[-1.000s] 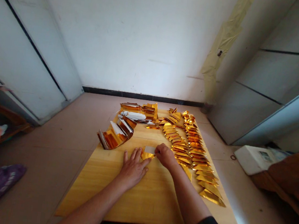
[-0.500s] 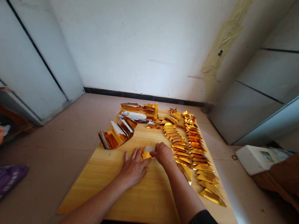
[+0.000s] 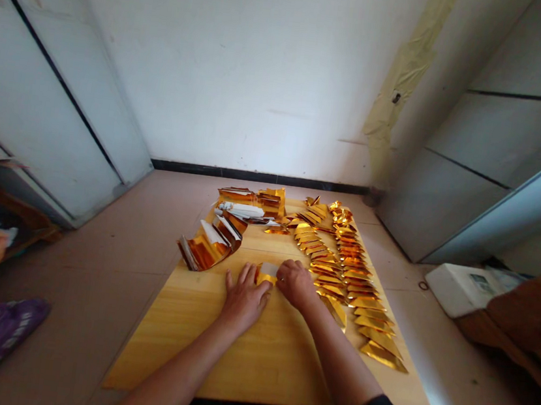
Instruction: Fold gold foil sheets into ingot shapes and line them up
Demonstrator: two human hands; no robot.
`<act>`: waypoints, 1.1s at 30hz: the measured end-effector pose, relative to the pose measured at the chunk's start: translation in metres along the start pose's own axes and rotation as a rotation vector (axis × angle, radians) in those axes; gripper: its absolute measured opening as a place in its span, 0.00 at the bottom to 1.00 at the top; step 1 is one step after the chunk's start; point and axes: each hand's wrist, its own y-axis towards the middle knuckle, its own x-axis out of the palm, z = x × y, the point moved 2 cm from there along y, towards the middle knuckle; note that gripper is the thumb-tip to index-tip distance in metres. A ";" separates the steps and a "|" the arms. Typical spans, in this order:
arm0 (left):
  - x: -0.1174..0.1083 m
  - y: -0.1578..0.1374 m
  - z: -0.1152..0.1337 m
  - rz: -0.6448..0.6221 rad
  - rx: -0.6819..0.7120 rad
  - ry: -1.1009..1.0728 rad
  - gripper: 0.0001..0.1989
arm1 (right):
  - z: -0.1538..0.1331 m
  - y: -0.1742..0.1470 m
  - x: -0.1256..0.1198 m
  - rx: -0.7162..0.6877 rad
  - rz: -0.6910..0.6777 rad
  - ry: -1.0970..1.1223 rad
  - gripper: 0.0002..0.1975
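A small sheet of gold foil paper, with part of its pale back showing, lies partly folded between my hands on the wooden board. On its left and near edge rests my left hand, fingers spread and mostly flat. My right hand is curled at the right edge, its fingertips pinched on the paper and partly hidden. Just right of that hand runs a row of folded gold paper pieces. A second row of folded pieces follows the board's right side.
Stacks of gold foil sheets stand at the board's left edge, with more foil stacks and a white bundle at the back. The wooden board ends near my body. A white box sits off to the right.
My right hand has shifted slightly along the paper's right edge. My left hand has drawn its fingers a little closer together at the paper. The rows have not moved.
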 end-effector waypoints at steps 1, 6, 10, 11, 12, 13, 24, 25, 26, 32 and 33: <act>0.000 0.003 -0.001 0.014 -0.002 -0.004 0.10 | -0.003 -0.003 -0.001 -0.033 0.021 -0.027 0.06; 0.001 0.014 -0.013 0.033 0.068 -0.063 0.11 | -0.013 -0.016 0.000 -0.074 -0.003 -0.083 0.10; 0.003 0.017 -0.023 0.022 0.147 -0.104 0.15 | -0.017 -0.020 0.006 -0.088 0.004 -0.138 0.12; 0.003 0.018 -0.024 0.023 0.158 -0.108 0.15 | -0.018 -0.020 0.008 -0.090 0.007 -0.151 0.12; 0.002 0.018 -0.025 0.025 0.168 -0.110 0.15 | -0.018 -0.020 0.010 -0.092 0.011 -0.162 0.12; 0.002 0.018 -0.025 0.028 0.179 -0.111 0.14 | -0.018 -0.020 0.012 -0.094 0.014 -0.171 0.12; 0.000 0.018 -0.024 0.095 0.219 -0.118 0.14 | -0.019 -0.028 0.016 -0.116 0.013 -0.188 0.12; 0.002 0.019 -0.026 0.111 0.230 -0.143 0.15 | -0.021 -0.029 0.017 -0.118 0.015 -0.188 0.12; 0.004 0.020 -0.027 0.129 0.246 -0.173 0.16 | -0.022 -0.029 0.017 -0.118 0.020 -0.188 0.12; 0.013 0.027 -0.037 0.267 0.248 -0.357 0.20 | -0.025 -0.032 0.019 -0.109 0.056 -0.179 0.12; 0.013 0.027 -0.038 0.280 0.230 -0.371 0.19 | -0.025 -0.032 0.019 -0.109 0.055 -0.176 0.12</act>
